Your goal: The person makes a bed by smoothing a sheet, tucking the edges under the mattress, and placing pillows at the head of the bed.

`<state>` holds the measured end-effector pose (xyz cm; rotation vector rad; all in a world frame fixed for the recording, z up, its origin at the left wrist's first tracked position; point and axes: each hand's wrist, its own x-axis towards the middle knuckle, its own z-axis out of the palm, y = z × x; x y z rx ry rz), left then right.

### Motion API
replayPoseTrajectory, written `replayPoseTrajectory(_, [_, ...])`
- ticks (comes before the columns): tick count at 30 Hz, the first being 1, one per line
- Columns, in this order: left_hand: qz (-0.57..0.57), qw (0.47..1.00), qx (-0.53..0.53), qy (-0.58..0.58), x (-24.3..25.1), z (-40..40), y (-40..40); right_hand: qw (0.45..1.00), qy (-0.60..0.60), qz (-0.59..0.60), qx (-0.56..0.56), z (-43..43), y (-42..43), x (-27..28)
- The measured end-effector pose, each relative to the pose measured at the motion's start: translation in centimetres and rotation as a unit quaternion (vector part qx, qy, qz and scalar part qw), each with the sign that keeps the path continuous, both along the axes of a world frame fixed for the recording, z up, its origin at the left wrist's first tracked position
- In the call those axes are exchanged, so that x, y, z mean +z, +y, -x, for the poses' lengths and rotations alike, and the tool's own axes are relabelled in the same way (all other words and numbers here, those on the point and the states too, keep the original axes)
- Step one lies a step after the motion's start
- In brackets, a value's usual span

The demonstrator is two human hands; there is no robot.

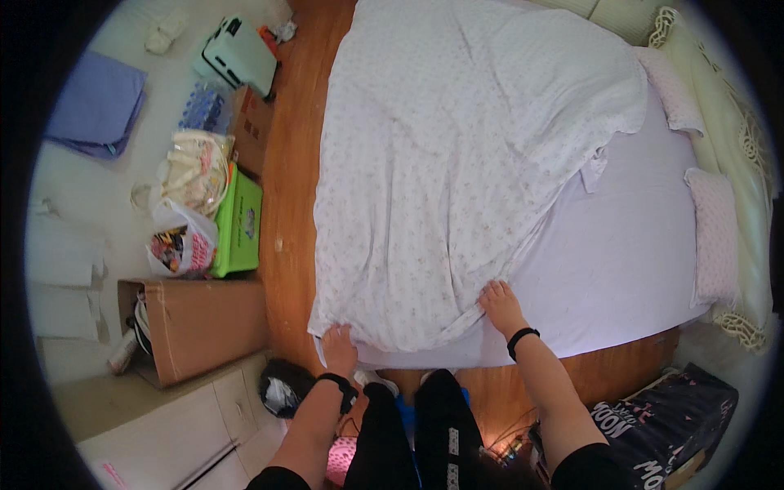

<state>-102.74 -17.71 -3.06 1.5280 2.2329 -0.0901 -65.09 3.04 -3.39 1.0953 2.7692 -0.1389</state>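
A white quilt with a small floral print (429, 184) lies wrinkled over the left and middle of a bed with a pale lilac sheet (637, 245). At the quilt's near left corner, my left hand (339, 350) has its fingers on the fabric. My right hand (501, 306) holds the quilt's slanting near edge further right, fingertips on the cloth. Between the hands, a strip of sheet shows below the quilt's edge. Two pink patterned pillows, one near (715, 239) and one far (670, 89), lie at the right end of the bed.
Along the left wall stand a mint suitcase (240, 55), bottled water (207, 107), a green plastic box (240, 226) and an open cardboard box (208, 324). A black bag (285, 386) sits on the floor left of my legs. A dark printed cover (674, 422) is at lower right.
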Motion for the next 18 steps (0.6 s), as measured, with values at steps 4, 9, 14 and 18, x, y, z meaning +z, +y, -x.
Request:
replayPoseTrajectory(4, [-0.102, 0.993, 0.017, 0.055, 1.3, -1.6, 1.8, 0.987, -0.086, 0.138, -0.004, -1.5, 1.6, 1.9])
replayPoseTrajectory(9, [-0.136, 0.989, -0.039, 0.05, 0.4, 3.3, 1.0, 0.974, -0.034, 0.203, -0.097, -4.0, 2.7, 8.5])
replayPoseTrajectory(14, [-0.17, 0.974, -0.022, -0.15, 0.4, 1.9, 0.7, 0.978, 0.005, 0.194, -0.071, -11.5, 1.8, 11.5])
replayPoseTrajectory(18, [0.0, 0.977, -0.054, -0.207, 4.0, -2.3, 1.2, 0.955, -0.181, 0.123, -0.198, -17.0, 0.0, 11.0])
